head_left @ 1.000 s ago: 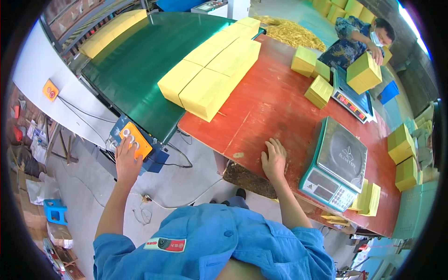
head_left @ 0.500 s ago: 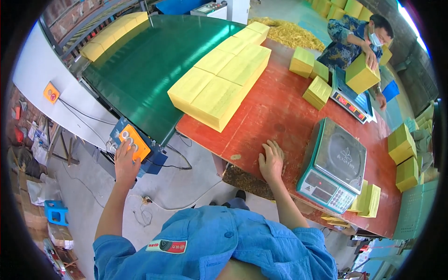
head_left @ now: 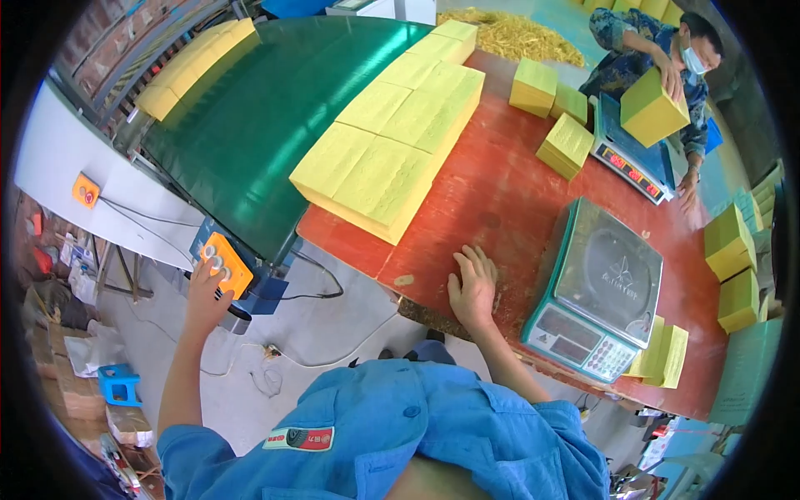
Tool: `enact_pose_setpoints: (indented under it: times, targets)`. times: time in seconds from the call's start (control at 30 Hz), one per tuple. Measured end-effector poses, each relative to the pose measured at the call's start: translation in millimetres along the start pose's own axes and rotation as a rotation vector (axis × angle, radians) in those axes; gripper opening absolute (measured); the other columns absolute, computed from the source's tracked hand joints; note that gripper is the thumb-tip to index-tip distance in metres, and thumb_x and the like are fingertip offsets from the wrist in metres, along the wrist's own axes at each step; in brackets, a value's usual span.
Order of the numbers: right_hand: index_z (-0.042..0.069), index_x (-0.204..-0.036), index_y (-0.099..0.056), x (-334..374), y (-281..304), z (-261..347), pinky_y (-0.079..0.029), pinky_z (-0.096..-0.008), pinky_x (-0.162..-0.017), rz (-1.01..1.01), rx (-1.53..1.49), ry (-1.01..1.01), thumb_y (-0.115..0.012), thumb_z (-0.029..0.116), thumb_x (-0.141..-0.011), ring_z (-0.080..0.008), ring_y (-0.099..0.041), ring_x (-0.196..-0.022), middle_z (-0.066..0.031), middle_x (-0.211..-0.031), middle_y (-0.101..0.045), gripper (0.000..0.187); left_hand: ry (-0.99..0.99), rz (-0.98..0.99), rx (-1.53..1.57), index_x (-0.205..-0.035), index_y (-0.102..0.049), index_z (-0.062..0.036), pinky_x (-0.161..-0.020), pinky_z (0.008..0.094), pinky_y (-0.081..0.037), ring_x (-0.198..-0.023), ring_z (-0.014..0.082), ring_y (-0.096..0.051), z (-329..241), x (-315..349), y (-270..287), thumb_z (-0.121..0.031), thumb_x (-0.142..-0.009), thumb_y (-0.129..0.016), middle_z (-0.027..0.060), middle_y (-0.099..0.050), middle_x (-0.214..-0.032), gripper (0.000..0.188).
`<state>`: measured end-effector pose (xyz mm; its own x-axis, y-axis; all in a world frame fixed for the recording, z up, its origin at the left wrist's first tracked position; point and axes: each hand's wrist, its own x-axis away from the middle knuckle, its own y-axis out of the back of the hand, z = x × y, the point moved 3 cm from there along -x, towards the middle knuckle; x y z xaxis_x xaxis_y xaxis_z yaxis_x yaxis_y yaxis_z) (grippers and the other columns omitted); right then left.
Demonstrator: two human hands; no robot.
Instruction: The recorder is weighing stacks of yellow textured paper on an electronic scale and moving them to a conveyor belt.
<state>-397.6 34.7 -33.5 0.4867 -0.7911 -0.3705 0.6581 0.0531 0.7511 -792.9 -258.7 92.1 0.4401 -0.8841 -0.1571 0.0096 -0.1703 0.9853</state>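
Yellow slabs (head_left: 392, 142) slid closer; left fingers (head_left: 202, 275) press orange ctrl box (head_left: 226, 264), right fingers (head_left: 475, 265) spread.

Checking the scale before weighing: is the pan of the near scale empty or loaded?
Empty. The near scale shows its bare grey pan; the yellow blocks lie apart on the belt and table.

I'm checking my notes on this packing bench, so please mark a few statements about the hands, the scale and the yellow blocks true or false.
1. The left hand is on the orange control box. True.
2. The right hand holds a yellow block. False: it lies flat and empty on the red table.
3. The near scale has a block on its pan. False: the pan is bare.
4. The row of yellow blocks reaches from the green belt onto the table. True.
5. A co-worker across the table holds a yellow block. True.
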Motion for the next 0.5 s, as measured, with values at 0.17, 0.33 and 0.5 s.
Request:
enact_pose_setpoints:
  times: [0.17, 0.33, 0.5]
  targets:
    - [0.004, -0.121, -0.057, -4.4, 5.7, 0.9, -0.029, -0.0543, -0.111, 0.037, -0.075, -0.011, -0.064, 0.008, -0.079, -0.0381, -0.042, -0.132, -0.0167, -0.135, -0.052, 0.042, -0.111, -0.170, 0.026, -0.122, -0.062, -0.0024, -0.105, 0.0460, -0.039, -0.128, 0.0401, -0.046, -90.2, -92.4, 35.5, -0.018, -0.081, -0.071, 0.0196, -0.052, -0.138, 0.045]
    - [0.003, -0.122, -0.057, -7.5, 12.9, 2.6, -0.034, -0.0537, -0.108, 0.024, -0.151, 0.037, -0.063, 0.004, -0.079, -0.0384, -0.046, -0.128, -0.0171, -0.132, -0.054, 0.044, -0.477, -0.215, 0.228, -0.131, -0.054, -0.0006, -0.109, 0.0429, -0.036, -0.132, 0.0335, -0.044, -229.9, -210.6, -39.2, -0.028, -0.089, -0.065, 0.0176, -0.048, -0.142, 0.052]
    - [0.001, -0.120, -0.059, 39.0, 5.9, 17.9, -0.049, -0.0363, -0.094, 0.120, -0.713, -0.200, -0.059, -0.001, -0.085, -0.0252, -0.062, -0.109, -0.0149, -0.115, -0.064, 0.035, -0.496, -0.070, 0.093, -0.136, -0.048, 0.0037, -0.116, 0.0432, -0.027, -0.138, 0.0332, -0.036, -262.2, -224.9, -98.9, -0.029, -0.091, -0.060, 0.0202, -0.044, -0.145, 0.057]
